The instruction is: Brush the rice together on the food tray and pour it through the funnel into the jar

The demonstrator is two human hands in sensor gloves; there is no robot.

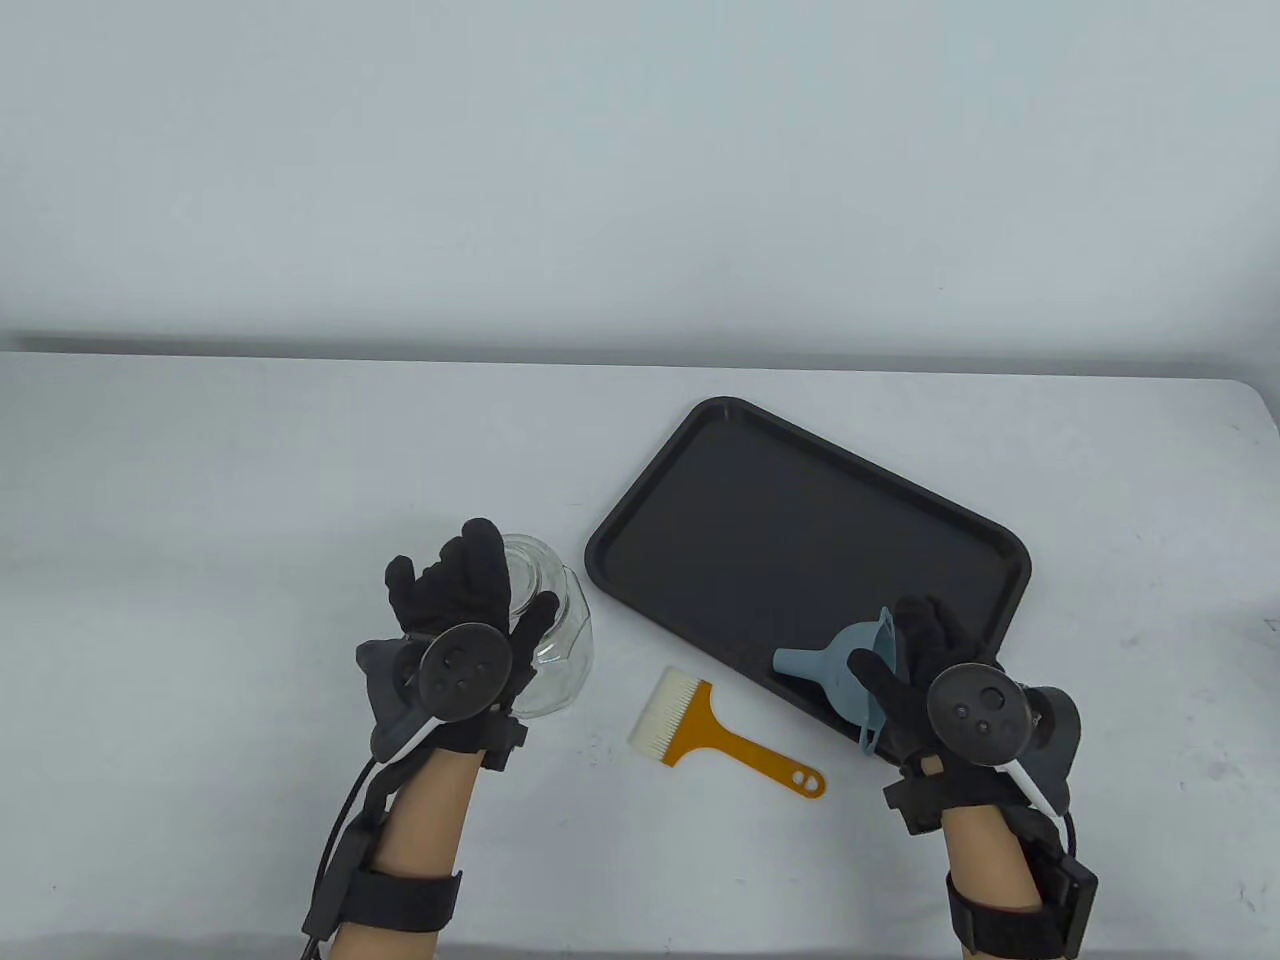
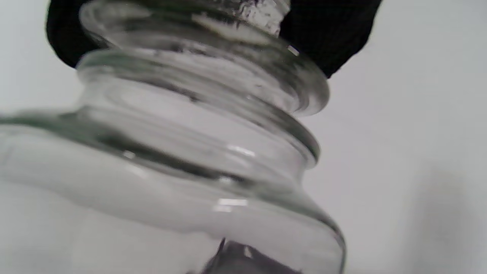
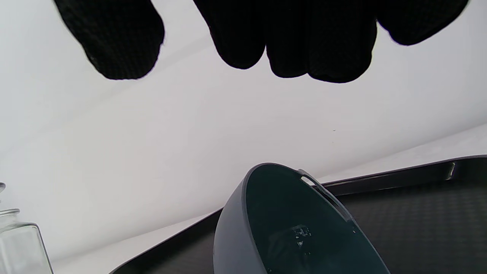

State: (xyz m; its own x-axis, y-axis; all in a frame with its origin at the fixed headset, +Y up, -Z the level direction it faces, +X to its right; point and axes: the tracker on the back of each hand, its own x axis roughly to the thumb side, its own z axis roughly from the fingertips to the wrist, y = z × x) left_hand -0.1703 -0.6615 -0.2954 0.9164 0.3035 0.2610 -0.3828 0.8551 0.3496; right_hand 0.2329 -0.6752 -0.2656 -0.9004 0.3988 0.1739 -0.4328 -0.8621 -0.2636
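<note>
Table view shows your left hand (image 1: 455, 600) wrapped around the neck of the clear glass jar (image 1: 555, 640), which stands on the white table (image 1: 200, 480) just left of the black food tray (image 1: 800, 530). Your fingers curl over the jar's mouth from the far side while the thumb comes round the near side, so the hand grips the jar. From the left wrist view the jar (image 2: 182, 152) fills nearly everything: you see its threaded mouth, the ringed neck and the wide shoulder below, with the black glove (image 2: 327, 34) behind the rim at the top.

Your right hand (image 1: 925, 665) is at the near right corner of the tray, beside the blue-grey funnel (image 1: 840, 675). The funnel lies on its side on the tray, spout pointing left toward the brush and wide mouth toward your palm. In the right wrist view your gloved fingers (image 3: 315, 42) hang loose and apart above the funnel (image 3: 266, 228), clear of its rim; the hand holds nothing.

The brush (image 1: 715, 735), with white bristles and an orange handle, lies flat on the table between your hands, just off the tray's near edge, untouched. I cannot make out any rice on the tray.
</note>
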